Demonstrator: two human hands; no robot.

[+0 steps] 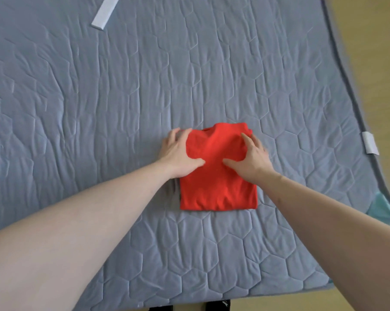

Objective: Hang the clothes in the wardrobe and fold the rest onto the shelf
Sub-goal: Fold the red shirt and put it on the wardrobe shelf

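Grey-blue quilted bed (122, 97) with hexagon stitching — on it a folded red shirt (218, 185) near the front, white strap (105, 12) far left, another strap (369, 143) at right edge.

Open quilted mattress (122, 97) all around

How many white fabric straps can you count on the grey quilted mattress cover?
2. One white strap lies near the top-left of the mattress cover; the other white strap sits at its right edge. Others may lie outside the view.
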